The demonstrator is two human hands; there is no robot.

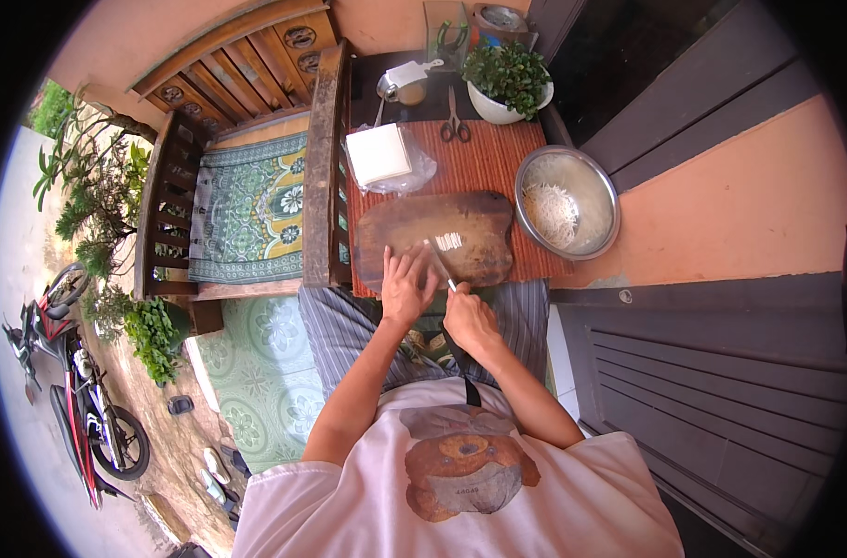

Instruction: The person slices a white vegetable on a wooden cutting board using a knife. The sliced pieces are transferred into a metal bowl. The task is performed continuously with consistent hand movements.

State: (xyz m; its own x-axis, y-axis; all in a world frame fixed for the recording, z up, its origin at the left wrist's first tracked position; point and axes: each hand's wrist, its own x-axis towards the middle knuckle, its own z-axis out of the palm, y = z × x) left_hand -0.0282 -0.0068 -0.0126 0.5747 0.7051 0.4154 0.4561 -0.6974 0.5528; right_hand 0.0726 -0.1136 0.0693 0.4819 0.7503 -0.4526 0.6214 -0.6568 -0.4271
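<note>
My right hand is closed on the white handle of a kitchen knife, whose blade lies over the wooden cutting board. My left hand rests at the board's near edge, just left of the blade; whether its fingers press on anything is hidden. Right of the blade tip is a small row of thin white strips. A steel bowl with pale shreds in it stands to the right of the board. Behind the board, a stack of square white sheets sits on clear plastic.
Dark-handled scissors lie on the orange woven mat. Farther back are a potted plant, a white grater-like tool and a small cup. A wooden bench borders the left side, a wall the right.
</note>
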